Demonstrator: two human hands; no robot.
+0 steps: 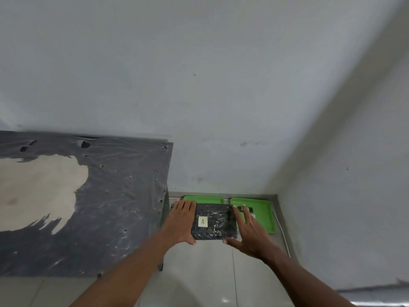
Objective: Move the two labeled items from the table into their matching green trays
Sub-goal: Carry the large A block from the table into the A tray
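A flat black plastic-wrapped package with a small pale label marked "A" is held between both my hands above the floor. My left hand grips its left edge and my right hand grips its right edge, fingers spread. Behind and under the package lies the left green tray, mostly hidden. The right green tray lies beside it on the floor, with a dark narrow item in it, partly hidden by my right fingers.
A table covered in torn dark plastic sheet stands to the left, its edge close to my left hand. White walls meet in a corner behind the trays. Pale floor tiles stretch toward me.
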